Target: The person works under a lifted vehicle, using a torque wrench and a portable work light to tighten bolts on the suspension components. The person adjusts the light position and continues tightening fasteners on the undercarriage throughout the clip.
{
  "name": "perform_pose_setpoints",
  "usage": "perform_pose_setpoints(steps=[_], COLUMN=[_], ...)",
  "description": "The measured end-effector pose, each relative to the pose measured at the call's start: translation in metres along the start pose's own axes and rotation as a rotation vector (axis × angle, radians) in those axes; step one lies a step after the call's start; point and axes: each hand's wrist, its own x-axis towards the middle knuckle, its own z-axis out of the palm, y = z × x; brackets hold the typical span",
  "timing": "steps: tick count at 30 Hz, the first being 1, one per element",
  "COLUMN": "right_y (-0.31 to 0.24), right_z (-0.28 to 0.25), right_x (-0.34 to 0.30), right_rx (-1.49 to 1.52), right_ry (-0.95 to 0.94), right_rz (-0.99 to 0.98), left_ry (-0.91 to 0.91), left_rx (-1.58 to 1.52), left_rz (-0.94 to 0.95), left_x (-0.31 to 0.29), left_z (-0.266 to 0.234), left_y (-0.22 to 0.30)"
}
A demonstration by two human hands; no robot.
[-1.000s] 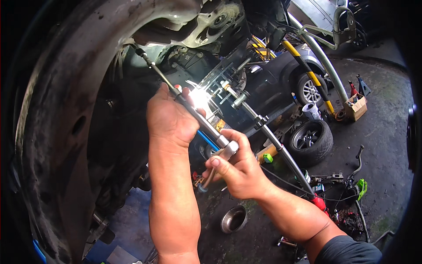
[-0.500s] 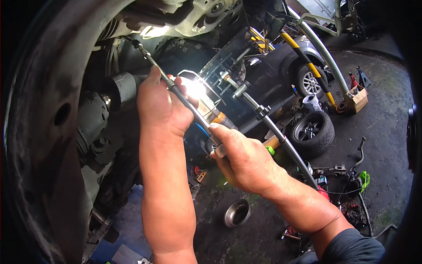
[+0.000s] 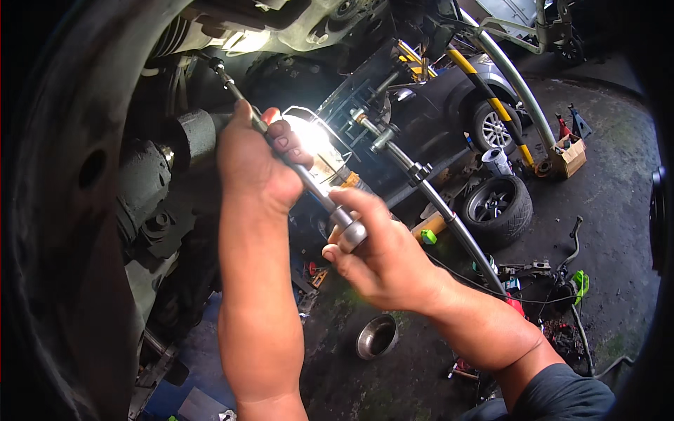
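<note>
dark floor (image 3: 607, 210), gripped steel tool (image 3: 318, 191), glare-blurred lamp (image 3: 319, 144)

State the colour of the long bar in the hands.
Silvery grey; the long bar shows best in the head view.

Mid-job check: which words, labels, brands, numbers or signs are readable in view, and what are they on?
None can be read.
Bar: no lettering made out.
White bucket: any print is too small to read.
Cardboard box: same, too small.
Tyre: no sidewall lettering made out.
</note>
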Motion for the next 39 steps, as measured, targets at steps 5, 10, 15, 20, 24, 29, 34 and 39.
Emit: perform_pose_setpoints(steps=[5, 10, 15, 20, 24, 29, 34, 39], right_y=[-0.009, -0.004, -0.013, -0.011, -0.016, -0.017, -0.021, -0.012], right_z=[0.001, -0.011, -0.002, -0.015, 0.005, -0.011, 0.006, -0.010], right_x=[-0.002, 0.006, -0.001, 0.006, -0.003, 0.006, -0.002, 0.005], right_rx=[0.862, -0.238, 0.803, -0.530, 0.662, -0.377, 0.946, -0.317], right_ry=[0.042, -0.065, -0.010, -0.148, 0.011, -0.077, 0.051, -0.059], right_rz=[0.371, -0.090, 0.296, -0.109, 0.281, -0.069, 0.425, -0.060], left_ry=[-0.083, 0.084, -0.131, 0.106, -0.094, 0.136, -0.064, 0.070], left_rx=[-0.096, -0.002, -0.146, -0.014, -0.089, 0.003, -0.055, -0.004], left_rz=[-0.084, -0.062, -0.105, -0.097, -0.120, -0.147, -0.121, -0.119], left_x=[0.006, -0.013, 0.007, -0.012, 0.006, -0.021, 0.008, -0.008], left_z=[0.000, 0.013, -0.004, 0.022, -0.013, 0.032, -0.007, 0.019], left_y=[-0.004, 0.005, 0.002, 0.008, 0.011, 0.011, 0.007, 0.006])
